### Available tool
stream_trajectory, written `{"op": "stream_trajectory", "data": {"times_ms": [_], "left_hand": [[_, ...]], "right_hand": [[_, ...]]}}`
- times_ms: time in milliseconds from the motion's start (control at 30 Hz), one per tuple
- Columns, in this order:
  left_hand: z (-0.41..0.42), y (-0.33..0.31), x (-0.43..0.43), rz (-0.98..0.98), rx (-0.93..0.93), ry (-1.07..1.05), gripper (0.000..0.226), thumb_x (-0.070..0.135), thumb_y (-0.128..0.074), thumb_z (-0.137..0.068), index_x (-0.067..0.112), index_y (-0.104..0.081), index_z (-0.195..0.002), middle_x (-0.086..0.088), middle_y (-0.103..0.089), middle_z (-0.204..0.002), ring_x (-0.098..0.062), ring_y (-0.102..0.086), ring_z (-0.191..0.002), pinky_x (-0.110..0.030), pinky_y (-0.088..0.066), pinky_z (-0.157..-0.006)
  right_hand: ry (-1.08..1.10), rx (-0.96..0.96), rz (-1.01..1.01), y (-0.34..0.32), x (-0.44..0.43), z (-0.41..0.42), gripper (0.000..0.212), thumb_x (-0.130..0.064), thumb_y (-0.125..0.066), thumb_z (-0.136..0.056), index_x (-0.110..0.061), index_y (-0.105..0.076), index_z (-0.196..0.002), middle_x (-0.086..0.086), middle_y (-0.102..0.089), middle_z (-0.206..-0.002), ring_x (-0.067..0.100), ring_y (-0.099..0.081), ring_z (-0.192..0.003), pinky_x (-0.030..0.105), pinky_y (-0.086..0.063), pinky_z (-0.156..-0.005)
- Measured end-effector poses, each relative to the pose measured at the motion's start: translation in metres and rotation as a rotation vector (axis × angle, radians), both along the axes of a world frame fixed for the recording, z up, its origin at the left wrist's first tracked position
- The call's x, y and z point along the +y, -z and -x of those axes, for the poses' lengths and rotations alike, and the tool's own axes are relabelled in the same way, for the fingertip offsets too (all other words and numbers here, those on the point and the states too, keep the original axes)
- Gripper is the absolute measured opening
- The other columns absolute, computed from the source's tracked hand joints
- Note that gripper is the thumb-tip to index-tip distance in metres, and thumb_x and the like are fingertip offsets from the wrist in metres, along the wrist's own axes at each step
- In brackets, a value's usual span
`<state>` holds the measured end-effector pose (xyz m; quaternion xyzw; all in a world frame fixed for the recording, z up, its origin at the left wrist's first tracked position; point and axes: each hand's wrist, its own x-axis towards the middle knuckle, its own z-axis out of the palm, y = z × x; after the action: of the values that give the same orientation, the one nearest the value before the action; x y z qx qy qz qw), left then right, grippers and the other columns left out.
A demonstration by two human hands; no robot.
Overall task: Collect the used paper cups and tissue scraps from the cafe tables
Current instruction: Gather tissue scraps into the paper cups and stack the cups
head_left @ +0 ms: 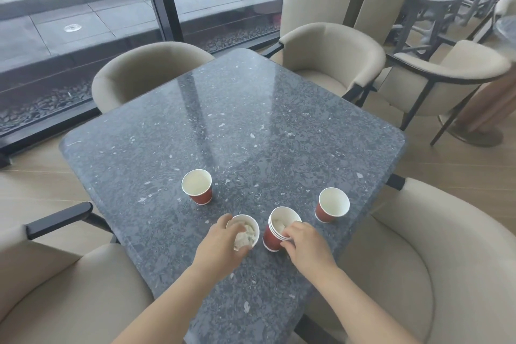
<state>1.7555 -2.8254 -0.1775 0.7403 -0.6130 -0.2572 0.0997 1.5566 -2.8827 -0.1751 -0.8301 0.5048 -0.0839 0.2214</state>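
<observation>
The left hand (220,244) is curled round the rim of a cup (248,225) stuffed with tissue (245,236). The right hand (305,244) grips a stack (272,240) of nested cups, fingers at its rim, with a scrap (279,223) inside the top one. Cup and stack stand upright on the table (251,120) near its front edge, just beside each other but apart. Two empty cups stand further off: the far cup (196,187) beyond the left hand and the right cup (332,204) past the stack. The step in hand looks like nesting the tissue cup into the stack. To do it well, lift the cup straight up by its rim without crushing it. Hold the stack firm and low, then lower the cup squarely so the scrap beneath is pressed down and doesn't spill out.
</observation>
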Motion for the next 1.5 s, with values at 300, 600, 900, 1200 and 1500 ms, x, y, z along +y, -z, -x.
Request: {"op": "stream_trajectory", "data": {"times_ms": [300,600,900,1200,1500], "left_hand": [[0.014,0.002,-0.007,-0.041,-0.059,0.071,0.035,0.029,-0.067,-0.077,0.031,-0.056,-0.11,0.004,-0.029,-0.145,-0.02,-0.039,-0.125,-0.035,-0.05,-0.087],[-0.009,-0.035,-0.025,0.213,0.092,-0.051,0.01,0.028,-0.075,-0.073,0.021,-0.068,-0.077,-0.003,-0.041,-0.14,-0.025,-0.048,-0.122,-0.03,-0.043,-0.092],[-0.078,-0.085,-0.04,0.327,0.122,-0.248,0.025,0.025,-0.078,-0.07,0.022,-0.065,-0.091,-0.004,-0.044,-0.137,-0.027,-0.051,-0.117,-0.028,-0.039,-0.083],[-0.123,-0.072,-0.055,0.308,0.096,-0.273,0.039,0.035,-0.08,-0.068,0.024,-0.061,-0.101,-0.002,-0.046,-0.131,-0.023,-0.051,-0.114,-0.028,-0.041,-0.086],[-0.119,-0.022,-0.075,0.083,0.068,-0.151,0.041,0.028,-0.075,-0.069,0.024,-0.058,-0.106,0.003,-0.048,-0.123,-0.018,-0.053,-0.102,-0.03,-0.046,-0.078]], "right_hand": [[0.031,-0.095,0.016,-0.007,-0.004,0.01,0.013,-0.024,-0.057,-0.088,-0.014,-0.066,-0.091,0.003,-0.063,-0.092,0.022,-0.052,-0.091,0.029,-0.038,-0.072],[0.028,-0.163,0.045,-0.016,-0.009,0.005,0.011,-0.022,-0.058,-0.088,-0.018,-0.067,-0.094,0.0,-0.064,-0.093,0.02,-0.053,-0.089,0.031,-0.043,-0.075],[-0.055,-0.18,0.089,-0.019,-0.024,-0.05,0.011,-0.022,-0.059,-0.087,-0.016,-0.068,-0.092,0.0,-0.065,-0.091,0.019,-0.053,-0.09,0.024,-0.04,-0.072],[-0.11,-0.097,0.068,-0.006,-0.037,-0.086,0.014,-0.025,-0.054,-0.089,-0.018,-0.066,-0.089,-0.003,-0.062,-0.093,0.016,-0.049,-0.092,0.019,-0.032,-0.069],[-0.081,-0.118,0.022,0.005,-0.048,-0.089,0.013,-0.023,-0.055,-0.089,-0.016,-0.066,-0.087,-0.001,-0.06,-0.089,0.017,-0.049,-0.089,0.02,-0.035,-0.072]]}}
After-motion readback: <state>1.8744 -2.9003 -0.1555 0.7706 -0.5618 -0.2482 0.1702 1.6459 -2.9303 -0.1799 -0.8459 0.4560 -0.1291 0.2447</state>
